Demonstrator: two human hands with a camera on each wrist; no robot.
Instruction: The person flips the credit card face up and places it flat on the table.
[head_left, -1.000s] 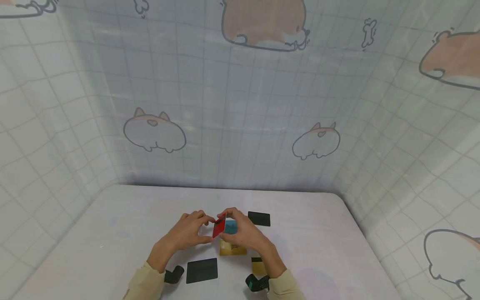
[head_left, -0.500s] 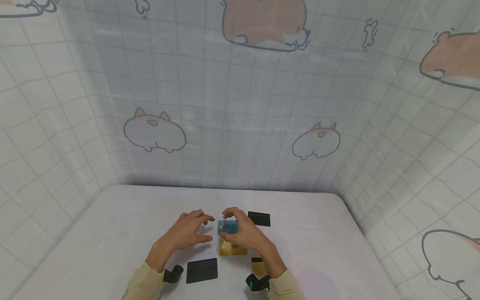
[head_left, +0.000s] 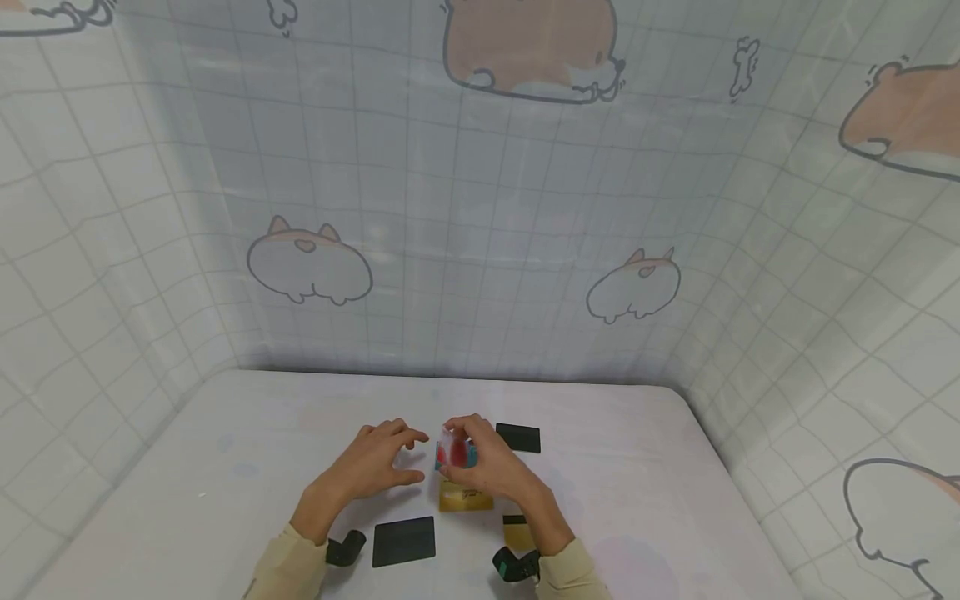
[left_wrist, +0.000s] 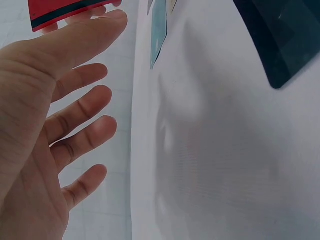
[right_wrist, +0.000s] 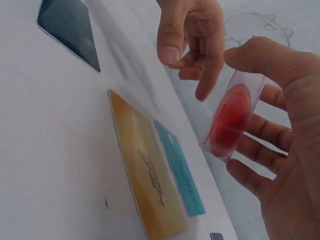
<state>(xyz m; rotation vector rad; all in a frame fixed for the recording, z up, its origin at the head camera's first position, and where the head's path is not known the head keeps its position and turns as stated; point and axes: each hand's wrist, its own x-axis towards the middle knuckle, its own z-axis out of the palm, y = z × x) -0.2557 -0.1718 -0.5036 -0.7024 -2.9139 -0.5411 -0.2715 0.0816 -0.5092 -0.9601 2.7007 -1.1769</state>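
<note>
My right hand (head_left: pixel 491 462) pinches a small plastic card (right_wrist: pixel 231 117) by its edges between thumb and fingertips. The face seen in the right wrist view is whitish with a red oval; the other side, in the left wrist view, is red with a black stripe. To its left, my left hand (head_left: pixel 371 467) has thumb and fingers spread with nothing between them. Below the held card lie a teal card (right_wrist: pixel 181 167), partly covered in the head view, and a gold card (head_left: pixel 465 498) with dark lettering.
A dark card (head_left: pixel 403 542) lies near my left wrist, and another dark card (head_left: pixel 518 437) beyond my right hand. A yellow card with a black stripe (head_left: pixel 516 536) is partly under my right forearm. Patterned curtains (head_left: pixel 480 208) surround the white table (head_left: pixel 615 467).
Both hands were at the red, black-striped side of the card. The left fingers have let go, and the card has turned in my right hand so its red-oval face shows.
</note>
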